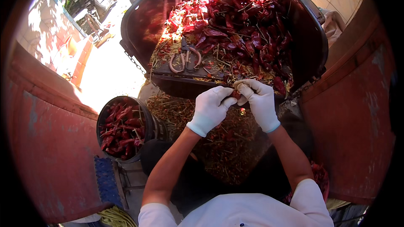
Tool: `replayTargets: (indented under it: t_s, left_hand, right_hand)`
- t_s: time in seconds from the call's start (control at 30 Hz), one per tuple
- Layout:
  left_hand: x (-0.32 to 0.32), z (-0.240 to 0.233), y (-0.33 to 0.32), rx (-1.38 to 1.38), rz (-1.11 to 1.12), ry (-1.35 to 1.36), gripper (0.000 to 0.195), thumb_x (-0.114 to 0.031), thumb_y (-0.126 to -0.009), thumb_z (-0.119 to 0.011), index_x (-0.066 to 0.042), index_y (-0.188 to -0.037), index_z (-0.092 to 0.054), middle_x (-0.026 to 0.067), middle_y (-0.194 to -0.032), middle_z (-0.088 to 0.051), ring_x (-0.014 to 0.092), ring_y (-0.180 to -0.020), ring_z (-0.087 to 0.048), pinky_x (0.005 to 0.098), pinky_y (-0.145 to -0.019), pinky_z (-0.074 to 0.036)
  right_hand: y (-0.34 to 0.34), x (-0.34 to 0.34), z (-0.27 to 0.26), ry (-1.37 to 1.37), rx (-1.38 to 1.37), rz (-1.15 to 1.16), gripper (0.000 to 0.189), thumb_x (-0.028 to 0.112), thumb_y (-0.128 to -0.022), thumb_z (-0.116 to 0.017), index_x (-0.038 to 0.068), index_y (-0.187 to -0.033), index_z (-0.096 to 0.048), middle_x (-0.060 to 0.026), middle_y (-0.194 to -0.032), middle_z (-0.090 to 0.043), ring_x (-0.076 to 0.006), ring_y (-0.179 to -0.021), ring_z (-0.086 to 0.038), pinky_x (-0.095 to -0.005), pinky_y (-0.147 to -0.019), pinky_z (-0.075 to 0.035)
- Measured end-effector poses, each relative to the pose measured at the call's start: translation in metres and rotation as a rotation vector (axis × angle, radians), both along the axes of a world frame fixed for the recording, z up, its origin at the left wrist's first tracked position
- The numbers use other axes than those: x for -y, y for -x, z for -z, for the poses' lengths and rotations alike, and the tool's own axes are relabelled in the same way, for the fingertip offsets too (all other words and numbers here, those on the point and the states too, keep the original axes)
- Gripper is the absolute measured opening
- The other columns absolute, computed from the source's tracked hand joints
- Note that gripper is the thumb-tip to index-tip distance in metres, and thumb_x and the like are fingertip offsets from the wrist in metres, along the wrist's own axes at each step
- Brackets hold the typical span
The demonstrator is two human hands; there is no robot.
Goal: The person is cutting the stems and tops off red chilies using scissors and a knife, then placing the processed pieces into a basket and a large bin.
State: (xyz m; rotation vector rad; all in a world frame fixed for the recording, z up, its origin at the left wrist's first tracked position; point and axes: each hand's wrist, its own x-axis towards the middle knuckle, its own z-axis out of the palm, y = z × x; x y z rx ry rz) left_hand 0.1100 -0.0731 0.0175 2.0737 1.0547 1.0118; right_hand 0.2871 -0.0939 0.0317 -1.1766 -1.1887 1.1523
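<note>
My left hand [210,107], in a white knit glove, pinches a dried red chili pepper [235,94] by one end. My right hand [258,102], gloved alike, has its thumb and fingers at the pepper's other end. The fingers cover most of the pepper. Both hands are just off the front edge of a dark metal cart tray [186,83]. On the tray a large heap of dried red chili peppers [240,34] slopes up toward the back. Scissors with pinkish handles [185,58] lie left of the heap among loose yellow seeds [164,50].
A dark bucket [154,126] of dried peppers stands at my left knee. Stems and scraps [227,145] cover the ground between my legs. Red metal door panels [56,151] flank me on both sides. A chain [134,61] hangs at the tray's left, and a motorcycle [98,0] stands farther back.
</note>
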Motion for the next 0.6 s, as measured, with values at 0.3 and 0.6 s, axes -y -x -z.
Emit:
replayTargets:
  t_s: [0.3,0.6]
  left_hand:
    - [-0.006,-0.013,0.03,0.874,0.185,0.714,0.04,-0.013,-0.1,-0.055,0.0,-0.137,-0.049,0.0138,-0.111,-0.066,0.023,-0.094,-0.067,0.0392,-0.085,-0.059]
    - [-0.009,-0.021,0.048,1.033,0.152,0.804,0.04,-0.007,-0.096,-0.052,-0.002,-0.135,-0.051,0.0119,-0.112,-0.066,0.022,-0.096,-0.066,0.0336,-0.071,-0.055]
  right_hand:
    - [-0.01,-0.002,0.007,0.177,0.166,-0.223,0.024,0.007,-0.099,-0.055,-0.002,-0.117,-0.068,-0.005,-0.095,-0.068,-0.01,-0.082,-0.066,-0.0294,-0.075,-0.056]
    - [-0.035,0.013,0.188,0.308,1.195,-0.618,0.033,0.012,-0.096,-0.053,0.014,-0.125,-0.067,-0.011,-0.121,-0.069,-0.0316,-0.108,-0.065,-0.044,-0.091,-0.052]
